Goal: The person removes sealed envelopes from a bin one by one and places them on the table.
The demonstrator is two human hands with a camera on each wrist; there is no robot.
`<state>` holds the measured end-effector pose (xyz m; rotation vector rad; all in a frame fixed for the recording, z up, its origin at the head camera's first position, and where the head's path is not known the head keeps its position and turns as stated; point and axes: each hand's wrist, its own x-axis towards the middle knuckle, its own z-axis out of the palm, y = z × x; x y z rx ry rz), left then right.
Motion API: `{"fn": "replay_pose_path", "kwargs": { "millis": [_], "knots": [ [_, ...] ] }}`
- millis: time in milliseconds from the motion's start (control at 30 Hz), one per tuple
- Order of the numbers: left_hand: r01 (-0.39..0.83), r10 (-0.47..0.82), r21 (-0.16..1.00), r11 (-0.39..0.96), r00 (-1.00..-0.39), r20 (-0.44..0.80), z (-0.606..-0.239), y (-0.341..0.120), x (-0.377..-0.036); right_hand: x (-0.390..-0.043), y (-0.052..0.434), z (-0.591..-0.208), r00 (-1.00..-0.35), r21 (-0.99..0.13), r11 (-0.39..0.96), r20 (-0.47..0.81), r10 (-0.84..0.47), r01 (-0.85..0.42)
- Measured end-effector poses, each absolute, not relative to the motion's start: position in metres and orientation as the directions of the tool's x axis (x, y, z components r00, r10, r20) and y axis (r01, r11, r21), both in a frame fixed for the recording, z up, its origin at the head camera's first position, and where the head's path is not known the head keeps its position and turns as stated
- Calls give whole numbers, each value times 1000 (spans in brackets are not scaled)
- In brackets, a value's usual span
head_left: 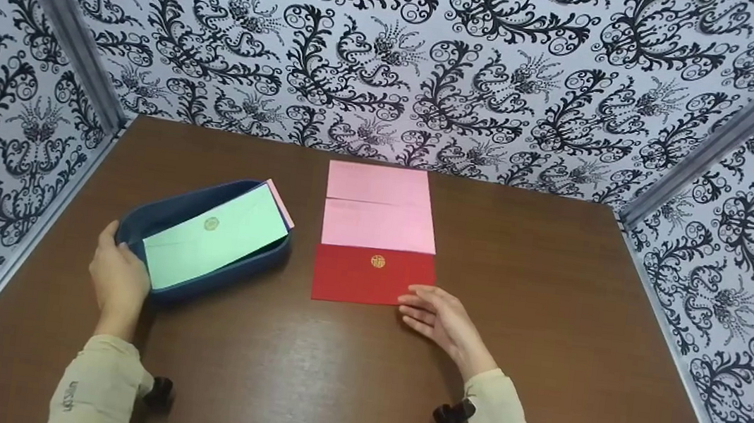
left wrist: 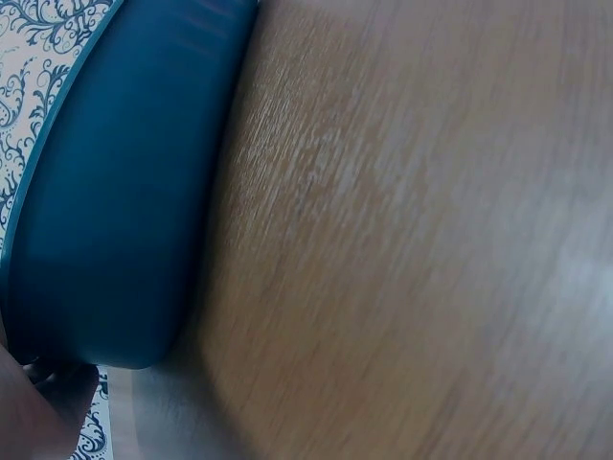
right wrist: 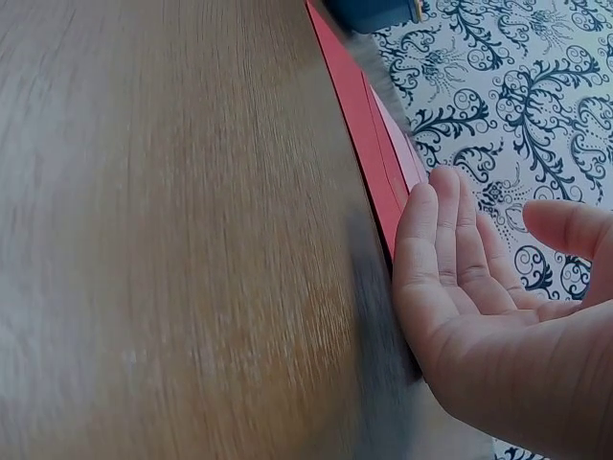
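Left hand (head_left: 118,279) grips bin (head_left: 157,213) at 9 o'clock, fingertips hidden; right hand (head_left: 437,315), fingers straight together, touches red envelope (head_left: 369,278).

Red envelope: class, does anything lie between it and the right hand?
Nothing visible does. The right hand lies open at the near right corner of the red envelope, fingertips at its edge, with only bare table around.
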<state>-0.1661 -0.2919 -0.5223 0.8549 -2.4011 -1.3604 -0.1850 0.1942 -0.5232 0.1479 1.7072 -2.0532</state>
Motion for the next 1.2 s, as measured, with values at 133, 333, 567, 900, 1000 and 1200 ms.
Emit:
{"fn": "replay_pose_path", "kwargs": {
  "millis": [133,333,567,900,1000,1200],
  "knots": [
    [-366,-600,846,388,-797,-69,-522,-292,-165,-184,190,-521,-886,-900,-118,-379,-266,421],
    [-365,-600,843,395,-797,-64,-522,-292,-166,-183,183,-517,-882,-891,-120,-401,-246,439],
    [-358,-607,842,403,-794,-47,-523,-292,-165,-184,180,-518,-882,-896,-108,-392,-260,430],
    [-346,-599,848,401,-800,-43,-523,-292,-165,-184,177,-521,-887,-905,-113,-366,-283,409],
    [-352,-600,846,400,-799,-48,-524,-293,-165,-183,174,-520,-885,-900,-129,-369,-285,417],
    [-358,-594,848,391,-802,-65,-525,-294,-166,-183,171,-519,-875,-892,-131,-380,-299,432]
  ]
}}
